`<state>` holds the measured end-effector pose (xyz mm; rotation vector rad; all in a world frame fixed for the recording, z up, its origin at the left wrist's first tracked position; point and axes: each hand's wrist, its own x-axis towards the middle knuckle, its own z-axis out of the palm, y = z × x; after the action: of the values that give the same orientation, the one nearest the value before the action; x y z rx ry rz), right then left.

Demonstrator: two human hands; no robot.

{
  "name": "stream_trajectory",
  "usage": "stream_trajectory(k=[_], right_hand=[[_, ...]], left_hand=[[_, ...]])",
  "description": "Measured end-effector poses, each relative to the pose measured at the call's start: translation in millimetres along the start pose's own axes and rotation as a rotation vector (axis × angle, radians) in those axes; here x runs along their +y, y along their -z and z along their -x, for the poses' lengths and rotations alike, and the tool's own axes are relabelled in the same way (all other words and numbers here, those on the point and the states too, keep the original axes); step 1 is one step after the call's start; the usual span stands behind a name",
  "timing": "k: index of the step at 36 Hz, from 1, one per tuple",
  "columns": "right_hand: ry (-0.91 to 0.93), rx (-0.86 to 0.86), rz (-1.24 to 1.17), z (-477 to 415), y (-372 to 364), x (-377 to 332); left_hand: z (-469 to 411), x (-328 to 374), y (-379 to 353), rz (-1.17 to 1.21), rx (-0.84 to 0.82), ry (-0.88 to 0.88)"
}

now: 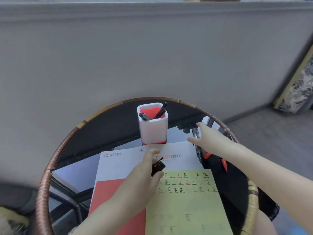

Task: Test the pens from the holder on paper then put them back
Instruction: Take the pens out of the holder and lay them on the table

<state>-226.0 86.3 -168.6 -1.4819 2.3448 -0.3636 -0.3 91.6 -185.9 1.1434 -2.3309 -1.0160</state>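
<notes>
While the left grip (144, 177) pinches a short black pen (158, 167) between thumb and curled fingers at the far left corner of the yellow paper (186, 202), the right grip (208, 139) is spread wide, fingers straight, holding nothing, over loose pens (197, 146) on the desk (50, 167) right of the paper. White holder (153, 129) stands upright at far centre, with dark pens (160, 111) inside.

Left hand (145, 172) curled, right hand (209, 139) outstretched.
</notes>
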Motion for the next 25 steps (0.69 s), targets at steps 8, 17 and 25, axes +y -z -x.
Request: stream_trajectory(k=[8,17,25], right_hand=[[0.139,0.069,0.259,-4.8,-21.8,12.5],[0.241,0.091,0.133,-5.5,-9.4,41.6],[0.242,0.154,0.036,1.3,-8.1,67.3]], left_hand=[[-14.3,4.5,-8.2,0.099,0.072,0.081],[-51.5,17.8,-42.4,0.072,0.092,0.075],[-96.3,30.9,-77.6,-0.216,0.071,0.034]])
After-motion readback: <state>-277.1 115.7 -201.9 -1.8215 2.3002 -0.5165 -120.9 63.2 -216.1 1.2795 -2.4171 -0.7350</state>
